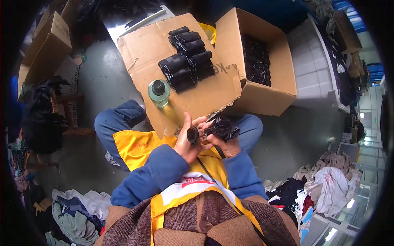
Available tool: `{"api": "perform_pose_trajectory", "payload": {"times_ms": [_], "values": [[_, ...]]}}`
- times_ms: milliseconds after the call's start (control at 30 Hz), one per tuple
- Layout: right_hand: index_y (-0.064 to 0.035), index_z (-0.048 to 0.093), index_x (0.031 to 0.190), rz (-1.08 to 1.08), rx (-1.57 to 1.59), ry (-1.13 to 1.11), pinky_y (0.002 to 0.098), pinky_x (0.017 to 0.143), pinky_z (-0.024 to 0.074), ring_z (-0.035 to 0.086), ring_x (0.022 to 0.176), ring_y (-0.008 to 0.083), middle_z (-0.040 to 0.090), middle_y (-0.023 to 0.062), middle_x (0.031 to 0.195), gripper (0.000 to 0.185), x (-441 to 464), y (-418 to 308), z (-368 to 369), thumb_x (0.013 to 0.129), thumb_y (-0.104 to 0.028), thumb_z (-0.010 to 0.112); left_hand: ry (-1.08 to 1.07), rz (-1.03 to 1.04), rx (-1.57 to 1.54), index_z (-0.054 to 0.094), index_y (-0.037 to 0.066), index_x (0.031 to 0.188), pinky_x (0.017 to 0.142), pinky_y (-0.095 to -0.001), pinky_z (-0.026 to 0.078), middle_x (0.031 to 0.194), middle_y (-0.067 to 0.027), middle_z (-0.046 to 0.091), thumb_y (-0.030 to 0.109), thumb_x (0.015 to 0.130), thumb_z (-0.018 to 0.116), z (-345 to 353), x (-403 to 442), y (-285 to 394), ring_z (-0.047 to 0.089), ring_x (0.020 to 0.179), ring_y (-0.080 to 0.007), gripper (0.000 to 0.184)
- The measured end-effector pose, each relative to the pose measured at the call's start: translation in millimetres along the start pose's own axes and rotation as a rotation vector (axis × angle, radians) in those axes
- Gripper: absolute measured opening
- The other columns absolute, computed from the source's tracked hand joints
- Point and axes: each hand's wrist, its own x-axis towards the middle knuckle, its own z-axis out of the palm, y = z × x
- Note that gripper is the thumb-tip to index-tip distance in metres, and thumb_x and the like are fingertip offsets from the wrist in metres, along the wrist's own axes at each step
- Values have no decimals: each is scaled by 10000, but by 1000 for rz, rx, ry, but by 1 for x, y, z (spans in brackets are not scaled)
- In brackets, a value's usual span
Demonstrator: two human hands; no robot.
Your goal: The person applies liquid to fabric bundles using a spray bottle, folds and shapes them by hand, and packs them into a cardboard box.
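In front of my lap, my left hand (185,148) holds a small black fabric roll (192,135) against its palm, the thumb pointing up. Beside it, my right hand (230,147) grips a looser bundle of black fabric rolls (223,128), its fingers partly hidden beneath. The two hands meet at the fingertips, near the front edge of a cardboard sheet (143,53). On that sheet lie several stacked black rolls (184,67). Closer to my left hand stands a bottle of pale green liquid with a black cap (159,96).
An open cardboard box (271,98) at the right of the sheet contains many black rolls (256,61). Cloth piles lie on both sides, a white one (330,190) at right and a grey-green one (74,221) at left. Another carton (51,45) stands far left.
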Motion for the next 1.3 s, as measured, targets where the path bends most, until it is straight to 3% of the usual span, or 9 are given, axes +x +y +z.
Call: {"api": "perform_pose_trajectory", "payload": {"times_ms": [100,133,267,333,433,533,633,900,1300], "values": [[-7,631,1010,307,145,72,292,846,508,626,924,151,672,71,978,373,-8,-14,-2,696,-69,822,81,15,206,487,136,1211,718,-379,489,1016,-14,617,688,893,346,10,-2,0,583,886,-168,652],[-10,628,1024,-11,-56,32,282,857,498,615,925,144,665,64,989,389,-3,-11,2,692,-59,823,24,20,162,500,131,1201,721,-360,484,1033,-17,616,671,904,347,8,2,-2,582,897,-165,635],[-10,619,1052,-128,-117,-33,275,873,489,602,953,133,647,64,1044,428,4,-10,16,680,-39,828,-61,18,-55,551,115,1142,709,-303,480,1076,-22,613,622,923,383,-4,13,-10,583,925,-156,577],[-8,617,1056,-78,-87,-36,276,877,488,602,958,135,646,69,1043,435,4,-9,15,677,-41,830,-237,-30,-120,559,121,1128,724,-321,493,1073,-26,610,611,909,431,-17,16,-10,590,954,-169,553],[-6,612,1066,-60,-99,-51,293,892,488,610,980,159,648,92,1061,470,4,-1,8,658,-52,841,-218,-93,-273,576,102,1063,792,-374,519,1056,-76,620,582,893,492,-23,18,-16,606,961,-208,517],[-34,604,1077,-268,-271,-145,321,916,480,623,1033,219,646,131,1122,524,5,-5,2,610,-37,841,-279,-67,-290,572,102,1103,798,-387,521,1051,-76,622,584,886,505,-27,18,-19,615,952,-211,533],[-44,604,1066,-278,-378,-201,317,926,476,622,1048,227,641,130,1142,524,3,2,-2,589,-10,820,-110,-65,-227,560,107,1158,797,-401,523,1046,-70,626,582,884,514,-10,10,-14,625,933,-212,551],[-46,619,1044,-236,-414,-281,351,940,475,599,1112,281,642,125,1150,477,8,-8,3,601,-9,793,-131,-125,-294,538,115,1198,802,-424,524,1055,-63,623,602,866,525,-29,19,-20,623,950,-217,590],[-57,625,1018,-191,-445,-227,283,795,514,657,825,174,672,81,931,463,4,1,-6,597,-6,813,72,-92,-187,368,128,1350,840,-467,489,1157,-95,564,726,816,444,-6,8,-19,584,1028,-257,806]]}}
